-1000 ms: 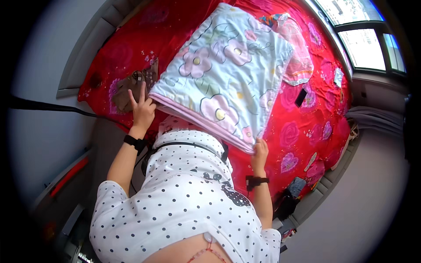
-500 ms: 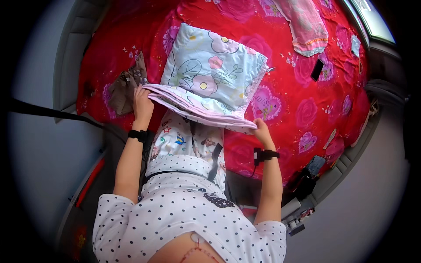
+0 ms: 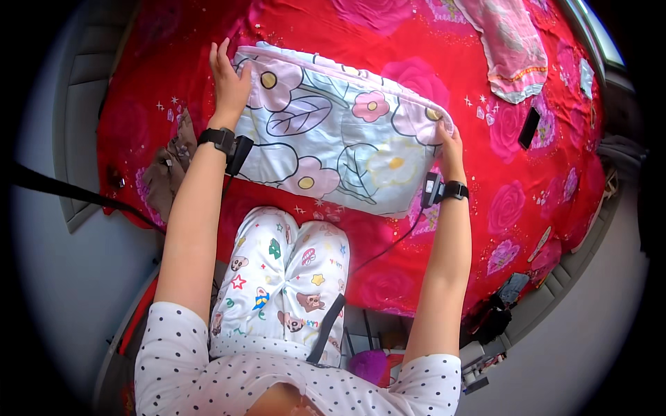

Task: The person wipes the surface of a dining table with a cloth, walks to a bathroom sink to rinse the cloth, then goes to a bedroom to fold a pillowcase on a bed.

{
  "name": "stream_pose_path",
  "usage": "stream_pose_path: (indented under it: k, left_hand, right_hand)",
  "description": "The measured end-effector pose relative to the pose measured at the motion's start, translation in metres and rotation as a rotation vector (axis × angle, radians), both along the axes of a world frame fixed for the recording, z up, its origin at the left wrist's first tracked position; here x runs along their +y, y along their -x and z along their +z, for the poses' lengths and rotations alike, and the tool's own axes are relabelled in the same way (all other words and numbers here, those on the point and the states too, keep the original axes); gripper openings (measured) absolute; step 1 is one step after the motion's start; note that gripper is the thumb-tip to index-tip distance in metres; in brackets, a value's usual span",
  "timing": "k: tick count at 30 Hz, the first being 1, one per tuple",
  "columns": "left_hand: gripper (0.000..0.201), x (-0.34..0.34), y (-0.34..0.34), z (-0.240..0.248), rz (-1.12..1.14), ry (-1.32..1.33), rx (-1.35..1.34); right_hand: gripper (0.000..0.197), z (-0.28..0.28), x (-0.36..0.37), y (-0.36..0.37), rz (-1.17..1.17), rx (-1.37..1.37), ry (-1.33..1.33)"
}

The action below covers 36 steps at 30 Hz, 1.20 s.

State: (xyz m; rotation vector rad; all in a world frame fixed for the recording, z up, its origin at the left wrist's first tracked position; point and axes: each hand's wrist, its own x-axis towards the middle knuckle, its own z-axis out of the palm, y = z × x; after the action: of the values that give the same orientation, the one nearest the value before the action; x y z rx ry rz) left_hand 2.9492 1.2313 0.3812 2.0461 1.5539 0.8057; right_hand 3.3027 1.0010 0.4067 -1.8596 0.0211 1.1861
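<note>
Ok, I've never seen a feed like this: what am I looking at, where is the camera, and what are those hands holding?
There is no machine: a person works with two bare hands. The round, bent picture comes from a fisheye camera on their head, looking down, so the forearms enter from below. The left hand and right hand, each with a black wrist strap, grip opposite ends of a folded white quilt with a pink-flower and leaf print. It lies on a bed with a red rose-patterned sheet. Also on the sheet: a pink cloth, a small black flat device, and a brown item at the left edge.
</note>
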Motion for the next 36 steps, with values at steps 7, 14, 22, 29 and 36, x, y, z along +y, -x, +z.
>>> stream_pose_path:
  k: [7,14,22,29,36]
  left_hand:
    - [0.060,-0.031,0.040,-0.045,0.169,0.841,0.022]
    - [0.038,0.005,0.037,0.000,0.122,0.815,-0.637]
    - [0.058,0.000,0.043,-0.070,0.134,0.690,0.056]
    - [0.061,-0.037,0.059,-0.047,0.151,0.532,0.347]
    - [0.049,-0.073,0.092,-0.049,0.257,0.765,0.052]
  right_hand:
    - [0.033,-0.032,-0.009,-0.005,-0.022,0.122,0.008]
    - [0.043,0.027,-0.024,-0.005,0.038,0.340,-0.220]
    - [0.071,-0.037,-0.038,0.003,-0.243,0.693,-0.152]
    - [0.038,-0.033,-0.092,0.020,0.013,0.454,0.280]
    - [0.032,-0.061,-0.097,0.022,0.425,-0.351,0.271]
